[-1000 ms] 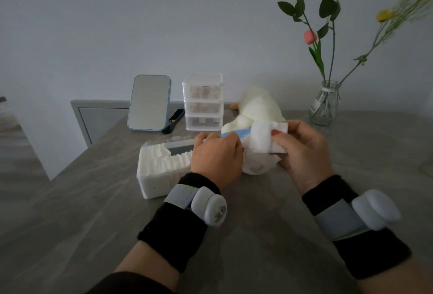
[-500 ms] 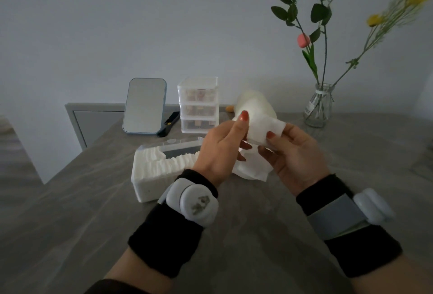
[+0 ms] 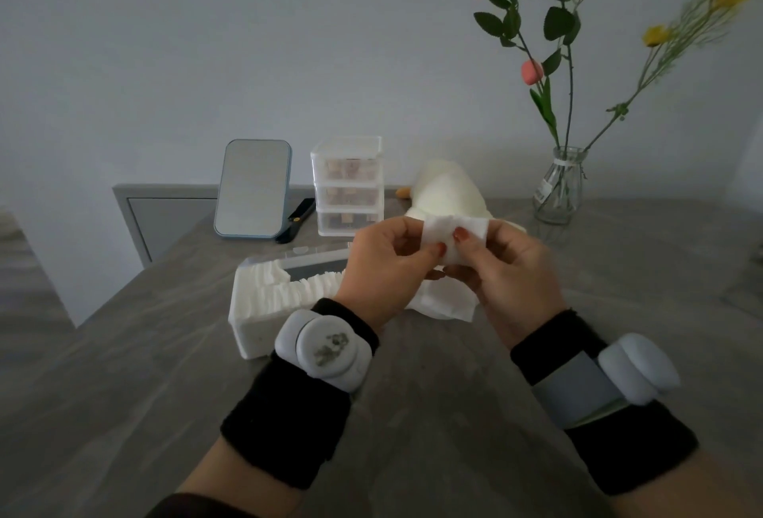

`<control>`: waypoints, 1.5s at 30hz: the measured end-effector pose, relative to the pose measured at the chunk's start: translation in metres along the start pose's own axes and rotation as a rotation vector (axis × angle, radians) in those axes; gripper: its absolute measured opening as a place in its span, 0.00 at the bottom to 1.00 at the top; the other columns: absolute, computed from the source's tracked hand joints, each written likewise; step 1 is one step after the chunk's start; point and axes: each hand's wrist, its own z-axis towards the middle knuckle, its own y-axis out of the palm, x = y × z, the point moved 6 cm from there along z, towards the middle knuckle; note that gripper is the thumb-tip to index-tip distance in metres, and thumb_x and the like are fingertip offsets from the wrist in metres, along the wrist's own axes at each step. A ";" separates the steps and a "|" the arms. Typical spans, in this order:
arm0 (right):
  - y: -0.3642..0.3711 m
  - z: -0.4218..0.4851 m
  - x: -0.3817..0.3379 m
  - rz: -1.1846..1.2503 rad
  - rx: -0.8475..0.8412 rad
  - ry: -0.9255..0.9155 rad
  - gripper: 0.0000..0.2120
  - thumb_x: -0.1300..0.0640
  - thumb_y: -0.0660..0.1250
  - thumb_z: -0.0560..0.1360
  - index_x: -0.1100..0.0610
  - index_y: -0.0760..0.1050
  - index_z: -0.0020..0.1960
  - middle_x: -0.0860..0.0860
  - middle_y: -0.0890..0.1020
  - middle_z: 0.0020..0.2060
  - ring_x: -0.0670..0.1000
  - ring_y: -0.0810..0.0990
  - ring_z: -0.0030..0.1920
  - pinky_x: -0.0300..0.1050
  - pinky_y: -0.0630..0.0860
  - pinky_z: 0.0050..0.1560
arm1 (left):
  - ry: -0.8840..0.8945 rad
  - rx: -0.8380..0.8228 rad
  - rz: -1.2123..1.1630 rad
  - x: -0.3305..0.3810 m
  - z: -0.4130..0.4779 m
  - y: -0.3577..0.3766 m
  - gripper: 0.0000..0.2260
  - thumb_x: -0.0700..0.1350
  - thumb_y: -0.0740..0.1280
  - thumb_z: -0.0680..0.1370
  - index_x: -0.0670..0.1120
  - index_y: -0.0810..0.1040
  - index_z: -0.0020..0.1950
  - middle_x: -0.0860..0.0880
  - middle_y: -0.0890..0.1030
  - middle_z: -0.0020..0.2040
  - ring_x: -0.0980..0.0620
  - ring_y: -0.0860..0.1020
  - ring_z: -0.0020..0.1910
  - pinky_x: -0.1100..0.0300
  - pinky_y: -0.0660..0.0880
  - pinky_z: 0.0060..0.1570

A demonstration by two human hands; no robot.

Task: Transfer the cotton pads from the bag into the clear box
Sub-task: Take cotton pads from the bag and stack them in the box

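White cotton pads [image 3: 448, 230] are above the bag [image 3: 446, 305], pinched by thumb and fingers of the left hand [image 3: 384, 265] and the right hand [image 3: 510, 276] together. Best to hold them square, then slide them upright into the clear box [image 3: 254, 329] nearby.

i see one white cotton pad [image 3: 450, 233] pinched between left hand [image 3: 384, 268] and right hand [image 3: 505, 265] above the crumpled bag [image 3: 448, 305]; clear box [image 3: 249, 332] alongside, packed with pads [image 3: 289, 291].

Drawer stack [image 3: 349, 187], mirror [image 3: 252, 187] and plush toy [image 3: 448, 197] crowd behind the clear box [image 3: 264, 311]; table [image 3: 144, 373] before it lies free.
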 end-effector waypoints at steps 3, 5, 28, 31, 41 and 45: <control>-0.004 0.002 0.003 -0.007 0.028 0.027 0.05 0.62 0.67 0.77 0.60 0.81 0.49 0.57 0.85 0.43 0.56 0.85 0.42 0.52 0.80 0.45 | -0.041 -0.015 -0.046 -0.004 0.001 -0.001 0.08 0.34 0.71 0.74 0.39 0.80 0.53 0.42 0.85 0.47 0.45 0.84 0.47 0.52 0.82 0.49; -0.004 0.001 0.003 0.002 0.019 0.035 0.05 0.64 0.66 0.77 0.60 0.81 0.50 0.57 0.85 0.43 0.56 0.85 0.42 0.51 0.80 0.45 | -0.079 -0.026 -0.116 -0.006 0.002 -0.001 0.09 0.35 0.71 0.74 0.39 0.79 0.54 0.41 0.84 0.49 0.43 0.83 0.49 0.50 0.81 0.50; 0.006 -0.007 -0.010 -0.177 -0.018 -0.152 0.04 0.60 0.69 0.76 0.53 0.81 0.47 0.52 0.85 0.40 0.55 0.83 0.39 0.50 0.82 0.39 | -0.031 0.002 -0.201 -0.003 0.001 0.001 0.16 0.48 0.73 0.71 0.41 0.80 0.54 0.41 0.84 0.49 0.41 0.83 0.51 0.41 0.78 0.56; 0.005 -0.008 -0.015 -0.222 -0.007 -0.223 0.03 0.58 0.71 0.74 0.53 0.81 0.47 0.50 0.84 0.39 0.52 0.81 0.37 0.50 0.81 0.39 | -0.056 -0.068 -0.222 -0.002 -0.002 0.007 0.12 0.45 0.69 0.78 0.39 0.81 0.56 0.41 0.84 0.51 0.42 0.83 0.53 0.44 0.78 0.58; 0.006 -0.010 -0.031 -0.534 -0.016 -0.511 0.23 0.61 0.68 0.70 0.50 0.75 0.64 0.46 0.76 0.56 0.50 0.74 0.57 0.41 0.76 0.51 | -0.280 -0.179 -0.317 -0.003 -0.012 0.017 0.12 0.41 0.63 0.81 0.35 0.78 0.59 0.32 0.82 0.52 0.36 0.83 0.48 0.45 0.82 0.47; 0.016 -0.014 -0.033 -0.575 -0.117 -0.578 0.14 0.59 0.64 0.75 0.53 0.80 0.59 0.47 0.79 0.55 0.49 0.75 0.61 0.48 0.71 0.63 | -0.319 -0.249 -0.342 -0.004 -0.013 0.018 0.10 0.37 0.66 0.79 0.34 0.79 0.59 0.32 0.81 0.54 0.36 0.82 0.53 0.45 0.80 0.53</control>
